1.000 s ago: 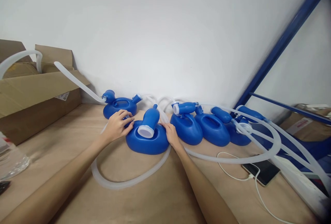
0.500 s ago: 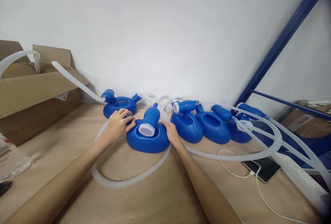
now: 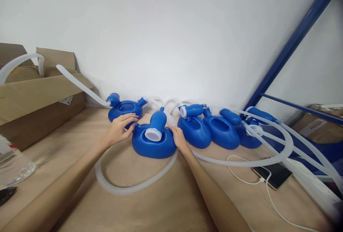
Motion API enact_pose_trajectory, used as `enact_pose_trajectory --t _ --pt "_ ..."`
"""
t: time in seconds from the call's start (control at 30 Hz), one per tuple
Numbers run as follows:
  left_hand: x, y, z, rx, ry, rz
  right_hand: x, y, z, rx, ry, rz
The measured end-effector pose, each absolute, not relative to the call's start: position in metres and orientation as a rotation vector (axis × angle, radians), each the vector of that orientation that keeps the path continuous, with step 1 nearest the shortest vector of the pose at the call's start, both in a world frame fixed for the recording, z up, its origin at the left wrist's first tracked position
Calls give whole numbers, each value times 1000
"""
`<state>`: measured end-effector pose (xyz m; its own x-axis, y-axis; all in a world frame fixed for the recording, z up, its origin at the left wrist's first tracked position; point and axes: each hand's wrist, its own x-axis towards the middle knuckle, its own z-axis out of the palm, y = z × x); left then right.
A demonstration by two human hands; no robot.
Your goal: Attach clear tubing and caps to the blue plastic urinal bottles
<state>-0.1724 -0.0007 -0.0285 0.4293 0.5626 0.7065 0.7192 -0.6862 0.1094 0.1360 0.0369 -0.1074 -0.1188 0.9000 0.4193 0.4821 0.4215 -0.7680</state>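
Note:
In the middle of the table a blue plastic urinal bottle (image 3: 154,150) lies with its handle opening facing up. A blue funnel-shaped mouthpiece (image 3: 157,122) with a white rim rests on top of it. My right hand (image 3: 179,140) grips the bottle's right end, fingers on its upper edge. By the spout at the left end is my left hand (image 3: 122,129), fingers bent and thumb apart from them, with a small blue tab showing just beyond the fingertips. A translucent hose (image 3: 128,189) loops in front of the bottle.
Another blue bottle (image 3: 114,113) stands behind on the left, and several more (image 3: 195,134) line the right, with hoses crossing. A cardboard box (image 3: 45,100) and clear plastic bag (image 3: 16,164) are at left. A phone (image 3: 273,175) with a white cable lies right, beside a blue metal frame (image 3: 289,43).
My left hand has drawn slightly left, off the bottle's spout end, uncovering the small blue tab. My right hand stays on the bottle. The view has shifted a little.

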Motion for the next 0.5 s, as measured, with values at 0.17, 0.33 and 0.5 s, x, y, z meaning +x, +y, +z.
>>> enact_pose_trajectory --t 0.17,0.33,0.5 --pt "-181 -2 -6 -2669 -1309 -1061 138 36 -104 -1213 -1796 564" --pt "-207 -7 22 -2742 -1689 -868 138 38 -105 -1204 -1785 564" --pt "-226 -10 31 -2928 -2019 -767 137 41 -107 -1183 -1770 569"
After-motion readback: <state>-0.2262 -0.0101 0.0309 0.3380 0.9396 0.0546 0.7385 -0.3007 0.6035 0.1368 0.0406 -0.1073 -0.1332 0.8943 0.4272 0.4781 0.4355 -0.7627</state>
